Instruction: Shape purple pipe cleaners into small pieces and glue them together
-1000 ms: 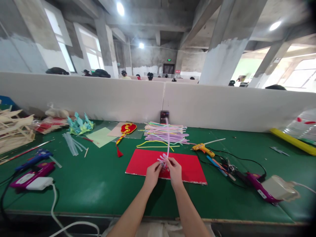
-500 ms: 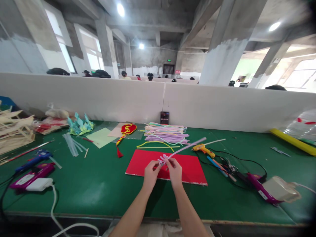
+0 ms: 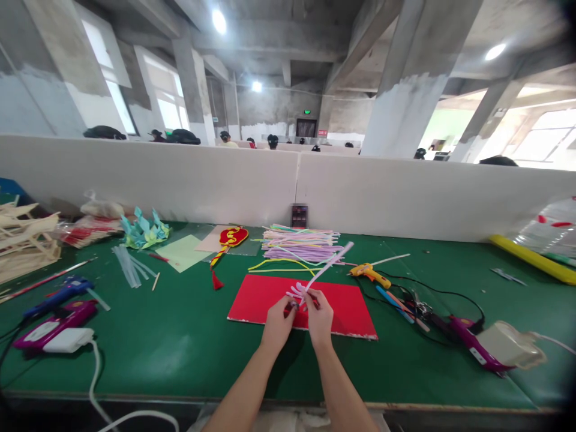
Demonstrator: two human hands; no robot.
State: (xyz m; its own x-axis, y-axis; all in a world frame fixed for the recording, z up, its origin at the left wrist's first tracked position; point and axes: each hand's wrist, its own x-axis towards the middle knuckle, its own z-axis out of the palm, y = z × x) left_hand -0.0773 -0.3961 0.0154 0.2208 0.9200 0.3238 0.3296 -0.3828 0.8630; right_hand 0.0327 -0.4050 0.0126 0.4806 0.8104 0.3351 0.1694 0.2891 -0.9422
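Over the red board [image 3: 261, 291] both hands work on a pale lilac pipe cleaner [image 3: 330, 264] bent into several small loops. My right hand [image 3: 319, 315] pinches it near the loops, and its long straight end sticks up to the right. My left hand [image 3: 279, 318] has its thumb and fingertips closed at the lower left of the loops; the fingers hide the exact hold. Just behind the board lie yellow pipe cleaners [image 3: 288, 269] and a pile of pastel pipe cleaners [image 3: 301, 245].
To the right are an orange glue gun [image 3: 371, 275] with a black cable and a purple power strip [image 3: 479, 345]. A blue glue gun [image 3: 60, 296], a red and yellow tasselled ornament [image 3: 233, 236] and a teal paper piece [image 3: 144, 229] sit left. A white partition [image 3: 202, 180] stands behind.
The long end of the pipe cleaner has swung to a steeper angle, leaning less to the right. The small loops now fan out more, and my left hand has shifted slightly down.
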